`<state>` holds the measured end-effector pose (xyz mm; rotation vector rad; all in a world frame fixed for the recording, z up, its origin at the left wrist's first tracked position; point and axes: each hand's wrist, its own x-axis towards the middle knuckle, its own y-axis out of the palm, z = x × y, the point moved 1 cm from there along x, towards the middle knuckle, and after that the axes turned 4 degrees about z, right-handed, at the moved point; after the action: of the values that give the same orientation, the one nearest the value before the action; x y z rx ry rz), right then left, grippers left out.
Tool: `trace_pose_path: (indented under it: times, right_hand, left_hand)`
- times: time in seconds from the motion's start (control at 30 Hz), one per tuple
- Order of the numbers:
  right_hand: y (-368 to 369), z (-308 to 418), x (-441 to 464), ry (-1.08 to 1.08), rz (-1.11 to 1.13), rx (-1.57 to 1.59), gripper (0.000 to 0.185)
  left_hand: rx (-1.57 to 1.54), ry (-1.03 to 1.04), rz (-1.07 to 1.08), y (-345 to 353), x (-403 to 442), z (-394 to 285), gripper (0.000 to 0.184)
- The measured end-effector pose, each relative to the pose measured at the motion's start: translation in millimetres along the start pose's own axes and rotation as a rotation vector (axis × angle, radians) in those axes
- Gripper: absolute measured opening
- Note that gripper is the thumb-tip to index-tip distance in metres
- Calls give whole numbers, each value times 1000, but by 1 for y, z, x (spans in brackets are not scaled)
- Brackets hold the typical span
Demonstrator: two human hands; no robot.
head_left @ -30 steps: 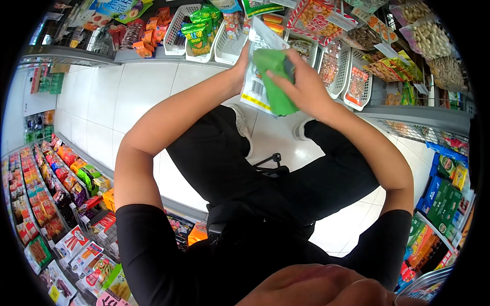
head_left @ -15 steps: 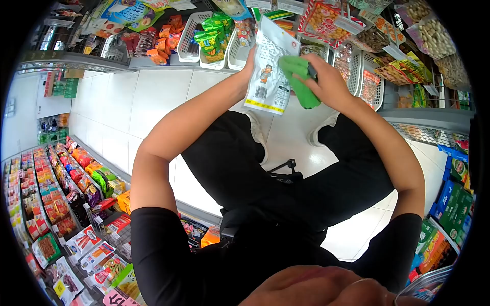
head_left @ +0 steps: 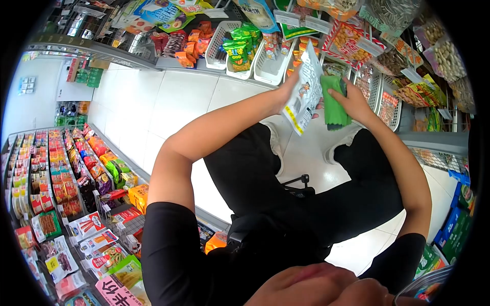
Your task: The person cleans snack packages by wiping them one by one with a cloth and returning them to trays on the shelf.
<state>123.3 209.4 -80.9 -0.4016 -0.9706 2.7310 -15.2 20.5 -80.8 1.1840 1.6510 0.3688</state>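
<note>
A white snack bag (head_left: 306, 89) with a printed figure and a yellow strip hangs tilted over the floor, turned partly edge-on. My left hand (head_left: 289, 95) grips its left side, and some fingertips show past its right edge. Just right of the bag, my right hand (head_left: 356, 104) is closed on a folded green cloth (head_left: 334, 106) with a dark edge, thumb across its front. A small gap shows between cloth and bag.
White baskets (head_left: 268, 69) on the low shelf ahead hold small snack packs, among them green bags (head_left: 238, 53). Hanging bags and price tags line the upper right. Racks of packaged snacks (head_left: 56, 178) stand at left. My knees flank the tiled floor (head_left: 303, 148).
The bag has turned from facing me to nearly edge-on, its lower end swinging left. The cloth has come off the bag's face to its right. The whole view has shifted somewhat.
</note>
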Motion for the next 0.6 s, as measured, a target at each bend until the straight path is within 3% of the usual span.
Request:
trace_pose_path:
  times: [0.07,0.1,0.2,0.23,0.33,0.37,0.47,0.6]
  right_hand:
    - [6,10,-3,-11,86,169,70]
    - [9,11,-2,28,120,216,63]
    - [9,17,-2,-42,148,341,54]
    - [12,7,4,-66,136,349,48]
    - [12,-5,5,-6,120,456,46]
    - [8,-3,3,81,160,498,46]
    - [-3,9,-2,202,150,486,46]
    - [-7,3,3,99,132,512,49]
  left_hand:
    - [264,71,-136,7,-1,-5,89]
    - [309,-11,-279,9,-1,-11,87]
    - [486,-3,-408,15,-16,-17,79]
    - [329,96,-275,7,-14,-18,69]
    - [335,127,-208,-23,-3,-27,60]
    - [346,142,-262,-32,1,-33,52]
    - [359,246,-237,-37,0,-39,51]
    - [409,437,-381,-29,-11,-49,51]
